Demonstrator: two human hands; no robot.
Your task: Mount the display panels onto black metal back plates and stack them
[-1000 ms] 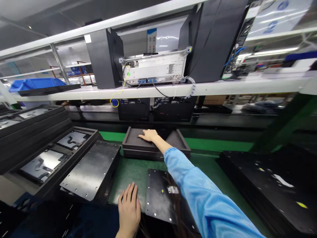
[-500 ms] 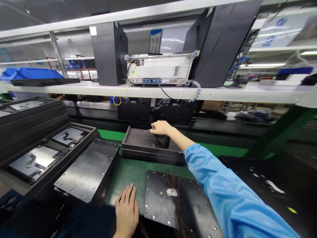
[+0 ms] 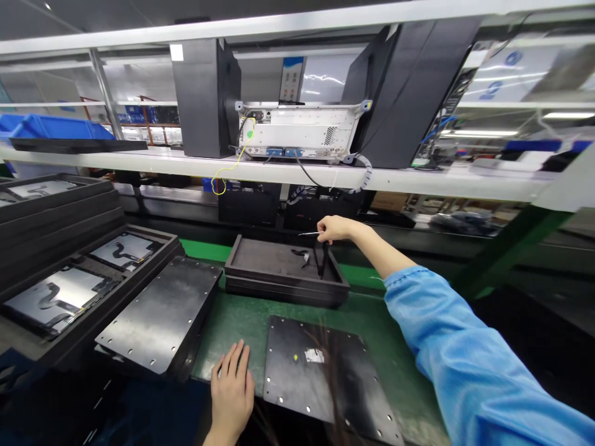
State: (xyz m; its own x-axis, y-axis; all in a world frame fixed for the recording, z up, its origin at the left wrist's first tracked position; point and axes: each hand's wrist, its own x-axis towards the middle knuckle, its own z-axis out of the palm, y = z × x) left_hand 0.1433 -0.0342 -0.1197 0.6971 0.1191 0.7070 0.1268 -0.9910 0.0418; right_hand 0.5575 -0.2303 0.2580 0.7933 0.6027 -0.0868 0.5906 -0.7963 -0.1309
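My right hand (image 3: 335, 229) is closed above the back right corner of a dark foam tray (image 3: 255, 282). A thin, pointed silver tool (image 3: 307, 234), tweezers by its look, sticks out leftward from its fingers. Below the hand, a blurred black strip (image 3: 324, 259) reaches down into the tray; whether the fingers hold it I cannot tell. Inside the tray lies a small black flex cable (image 3: 302, 256). My left hand (image 3: 231, 389) rests flat, fingers stretched, at the front edge of the green bench, between two dark plates and touching neither.
One dark plate with holes (image 3: 160, 313) lies left, another (image 3: 320, 371) at front right. Stacked foam trays (image 3: 158, 257) at left hold shiny panels (image 3: 56, 297) with flex cables. Above, a white shelf (image 3: 186, 164) carries a white instrument (image 3: 297, 131) with hanging cables.
My right hand has moved right and slightly up, away from the tray's middle, uncovering the small flex cable inside. My left hand stays flat on the bench edge.
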